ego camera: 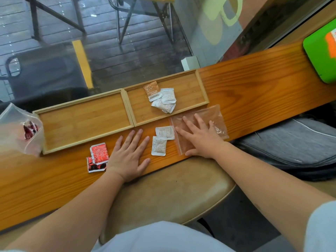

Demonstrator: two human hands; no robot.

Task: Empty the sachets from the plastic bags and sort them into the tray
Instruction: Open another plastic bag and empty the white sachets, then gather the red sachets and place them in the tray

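While both my hands lie flat on the counter (pixel 254 84), nothing is gripped. Left hand (pixel 130 155): fingers straight and spread, palm down near the front edge, just below the tray's (pixel 127 104) front rim. Right hand (pixel 198 137): fingers straight, pressing on the flattened plastic bag (pixel 216 115), which lies at the front edge, right of the tray's right front corner.

Handling, as I judge it: sachets are light, thin, flat foil or paper, slightly stiff at the sealed edges, slick on wood. Best pinched by a corner or edge, or slid to the counter's lip first. The bag is limp, clingy film; lift it by its open mouth.

Count. White sachets (pixel 161 142) loose on the counter between my hands: two, overlapping at a corner. Red sachets (pixel 99 157) left of my left hand, near the front edge: two, overlapping. Tray: two compartments; left one holds nothing that I see; right one holds a small heap (pixel 161 99) near its middle, one orange sachet plus about three white ones, overlap makes the count unsure. Second bag (pixel 23 130) at the tray's left end, upright-ish, red sachets inside, number not readable. Bag under my right hand looks emptied.
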